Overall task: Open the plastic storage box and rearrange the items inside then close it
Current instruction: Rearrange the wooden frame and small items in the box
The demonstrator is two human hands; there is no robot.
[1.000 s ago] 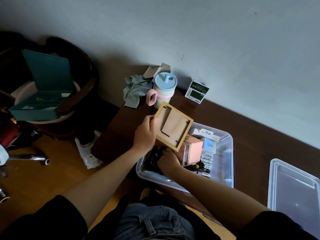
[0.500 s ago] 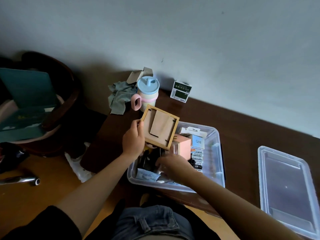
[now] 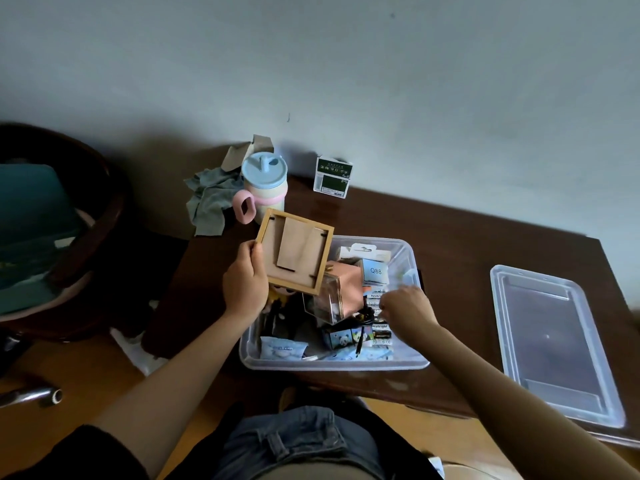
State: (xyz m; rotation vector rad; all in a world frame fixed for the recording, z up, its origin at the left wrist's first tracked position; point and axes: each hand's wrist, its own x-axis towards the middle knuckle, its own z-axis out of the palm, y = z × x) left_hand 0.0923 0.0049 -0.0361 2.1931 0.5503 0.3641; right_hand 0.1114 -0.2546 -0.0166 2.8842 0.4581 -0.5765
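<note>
Box (image 3: 408, 252): clear plastic, open, on the dark brown table (image 3: 460, 244), near its front edge.
Lid (image 3: 554, 341): off, flat on the table, well right of the box.
Left hand (image 3: 244, 287): fingers grip the left edge of a wooden frame (image 3: 296, 251); frame is held back side up, tilted, above the far-left corner of the box.
Right hand (image 3: 407, 311): inside the box at its right side, fingers curled down over a strip of batteries (image 3: 379, 329); cannot tell whether they grip anything.
Box contents: pink carton (image 3: 349, 285) with a clear case in front of it, a pack marked Q88 (image 3: 375, 271), a panda-print cube (image 3: 341, 337), blue sachets along the near wall.
Behind box: cup (image 3: 265, 183) with blue lid and pink handle, grey cloth (image 3: 211, 200), green-and-white carton (image 3: 332, 178) by the wall.
</note>
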